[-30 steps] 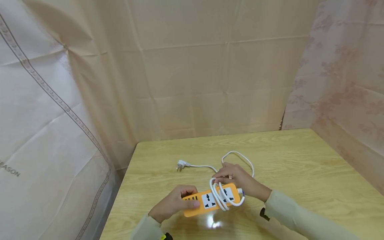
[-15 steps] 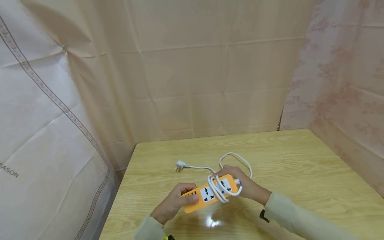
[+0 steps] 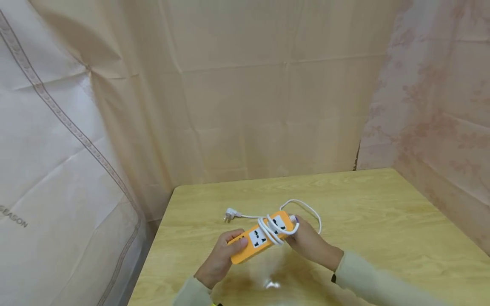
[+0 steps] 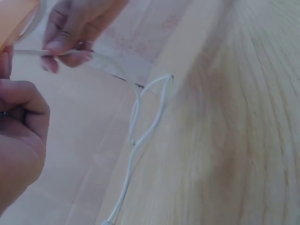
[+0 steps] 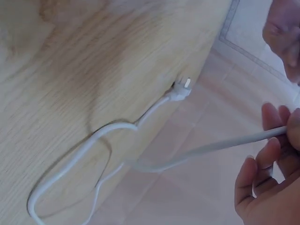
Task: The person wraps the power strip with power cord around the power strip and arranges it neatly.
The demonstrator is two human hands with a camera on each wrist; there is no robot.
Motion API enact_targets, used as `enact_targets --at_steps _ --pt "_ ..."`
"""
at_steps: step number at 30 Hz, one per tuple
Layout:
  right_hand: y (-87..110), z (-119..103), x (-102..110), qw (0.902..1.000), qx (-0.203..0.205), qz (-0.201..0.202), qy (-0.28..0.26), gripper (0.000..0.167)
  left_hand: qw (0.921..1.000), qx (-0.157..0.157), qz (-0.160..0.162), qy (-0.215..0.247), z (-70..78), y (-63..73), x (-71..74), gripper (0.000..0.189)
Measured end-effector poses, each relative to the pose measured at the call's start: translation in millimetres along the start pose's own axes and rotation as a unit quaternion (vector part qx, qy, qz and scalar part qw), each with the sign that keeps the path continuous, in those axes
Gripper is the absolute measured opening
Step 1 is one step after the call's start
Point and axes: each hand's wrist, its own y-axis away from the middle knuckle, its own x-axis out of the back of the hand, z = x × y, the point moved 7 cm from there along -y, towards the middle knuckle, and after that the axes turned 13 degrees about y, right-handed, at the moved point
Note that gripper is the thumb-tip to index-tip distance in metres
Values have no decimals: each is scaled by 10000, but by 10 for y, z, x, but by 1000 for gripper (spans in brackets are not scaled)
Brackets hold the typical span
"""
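Over the counter [image 3: 363,212], we have the strip [image 3: 257,238] at the frame's lower centre, our left grip [image 3: 220,256] holding its left end, our right grip [image 3: 311,243] pinching the cord [image 5: 211,147], which, we judge, could uncoil if tension drops or the plug [image 3: 231,213] snags.

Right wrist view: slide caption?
The right hand pinches a white cord; its plug lies on the wooden table, left hand at upper right.
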Motion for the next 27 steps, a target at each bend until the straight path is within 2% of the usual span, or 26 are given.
enact_targets --at_steps 3,7,12,16,22,25,27 --pt "22 -95 -54 9986 428 -97 287 22 9995 -129 253 131 41 11 36 19" --pt "14 -141 -127 9978 512 -413 35 10 9978 -103 657 62 75 -12 96 23" --pt "10 -133 -133 9976 428 -499 196 16 9931 51 1137 -267 59 -58 171 25" --pt "41 -134 -144 9963 506 -506 479 21 9856 178 1538 -678 28 -61 234 23" --pt "102 -157 -179 9936 706 -420 780 18 9789 251 1787 -960 -5 -53 274 29" --pt "107 -157 -197 9934 709 -462 776 17 9709 86 1885 -1478 21 -39 280 32" --pt "107 -153 -209 9934 692 -519 756 18 9593 -102 1938 -2051 53 -30 275 34"
